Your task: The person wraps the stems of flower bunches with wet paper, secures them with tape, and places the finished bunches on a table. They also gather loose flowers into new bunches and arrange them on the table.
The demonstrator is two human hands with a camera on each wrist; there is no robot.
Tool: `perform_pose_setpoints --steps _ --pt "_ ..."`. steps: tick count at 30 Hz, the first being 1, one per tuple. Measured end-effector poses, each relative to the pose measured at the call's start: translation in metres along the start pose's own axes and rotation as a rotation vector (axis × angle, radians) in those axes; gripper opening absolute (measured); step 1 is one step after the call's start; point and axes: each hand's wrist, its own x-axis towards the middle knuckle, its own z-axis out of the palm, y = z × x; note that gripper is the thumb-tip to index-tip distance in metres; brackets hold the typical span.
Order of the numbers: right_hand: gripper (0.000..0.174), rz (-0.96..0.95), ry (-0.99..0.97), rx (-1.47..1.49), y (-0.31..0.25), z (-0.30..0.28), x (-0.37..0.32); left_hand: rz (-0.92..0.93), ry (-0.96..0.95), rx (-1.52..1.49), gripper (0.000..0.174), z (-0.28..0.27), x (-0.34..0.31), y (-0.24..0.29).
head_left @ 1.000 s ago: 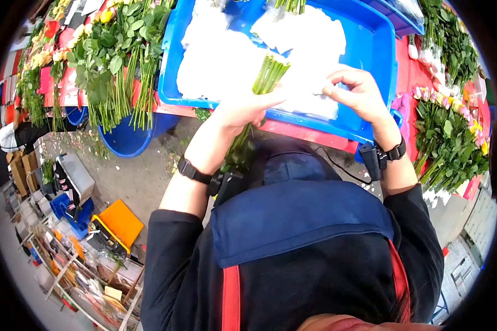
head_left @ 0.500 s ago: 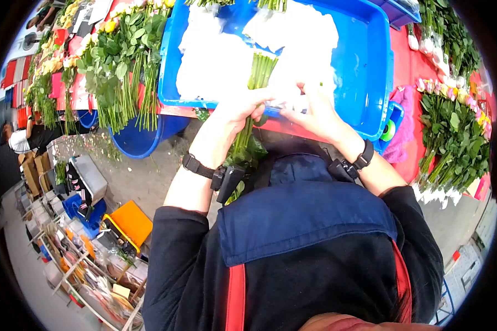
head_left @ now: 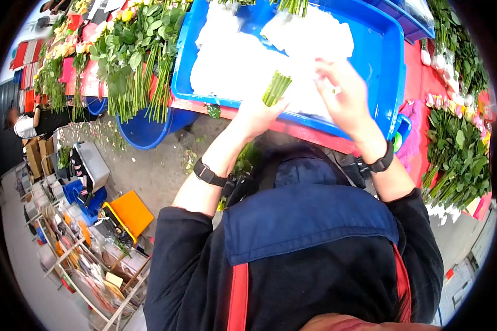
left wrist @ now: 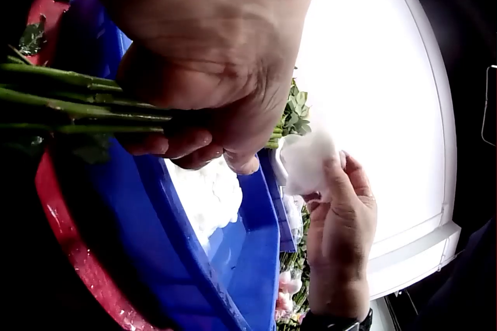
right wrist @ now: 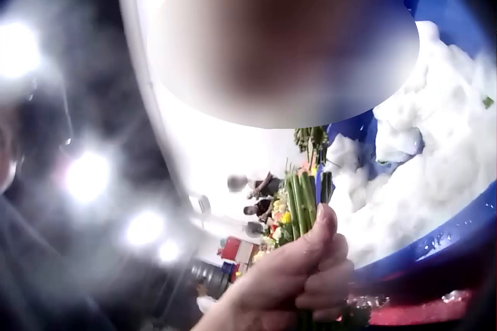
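On the head camera my operator's left hand [head_left: 257, 113] sat at the near rim of the blue tub [head_left: 389, 83], fingers curled tight round a bunch of green stems [head_left: 276, 88]. The cut ends pointed up over the white wadding [head_left: 232, 60] in the tub. The right hand [head_left: 342, 102] hovered just beside those ends but was smeared by motion there, so I could not read its fingers from above.

The left wrist camera settled that. It showed the right hand [left wrist: 338, 238] pinching a small white wad [left wrist: 307, 162] between thumb and fingertips, close to the left hand [left wrist: 217, 59] but not touching it. The right wrist camera gave the opposite side: the left hand [right wrist: 299, 277] clenched on the stems [right wrist: 304, 199], with the heaped wadding [right wrist: 435, 168] behind and a blurred shape filling the top of the frame.

The tub rested on the edge of the red table [head_left: 309, 135]. Bare blue floor lay open to the right of the right hand. Flower bundles [head_left: 132, 49] overhung the table edge well to the left, above a blue basin [head_left: 143, 132]. Roses [head_left: 455, 143] lay near the tub's right wall. Any print on the clutter at lower left was too small for me to read.
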Motion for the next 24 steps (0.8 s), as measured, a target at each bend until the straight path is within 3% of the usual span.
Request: perform_pose_setpoints --steps 1,2,4,7,10,11,14,15,18,19,22,24 --pt "0.026 -0.174 -0.043 -0.068 -0.004 0.008 0.0 0.115 0.03 -0.013 0.017 0.006 0.003 -0.008" --pt "0.025 -0.185 -0.164 -0.112 -0.012 0.017 -0.002 0.23 0.059 -0.025 0.019 0.008 0.005 -0.016" --pt "0.029 -0.092 -0.219 -0.008 -0.019 0.018 -0.003 0.133 0.014 -0.042 0.022 0.005 0.006 -0.017" --pt "0.038 0.32 -0.264 0.308 -0.009 0.009 0.004 0.035 -0.057 0.008 0.023 0.006 -0.003 -0.012" --pt "0.046 0.29 -0.373 0.512 0.014 0.038 0.0 0.082 -0.115 -0.085 0.023 0.011 -0.008 -0.005" --pt "0.054 0.368 -0.381 0.511 0.013 0.041 -0.002 -0.02 -0.187 -0.211 0.025 0.004 -0.011 0.003" --pt "0.059 0.653 -0.51 1.016 0.005 0.038 0.006 -0.259 -0.265 -0.659 0.037 -0.01 -0.01 -0.005" --pt "0.055 0.636 -0.464 1.096 0.003 0.042 0.002 -0.11 -0.178 -0.653 0.042 -0.004 -0.017 -0.006" --pt "0.046 0.59 -0.285 1.304 -0.009 0.053 -0.006 -0.325 -0.101 -0.758 0.033 -0.002 -0.009 -0.001" --pt "0.044 0.581 -0.195 1.353 -0.017 0.056 -0.004 -0.31 -0.102 -0.765 0.036 -0.003 -0.009 -0.002" --pt "0.042 0.69 -0.21 1.398 -0.015 0.06 -0.006 -0.444 -0.074 -0.913 0.036 0.002 -0.007 0.02" --pt "0.042 0.749 -0.251 1.354 -0.006 0.067 -0.01 -0.43 -0.08 -0.872 0.037 0.004 -0.004 0.016"
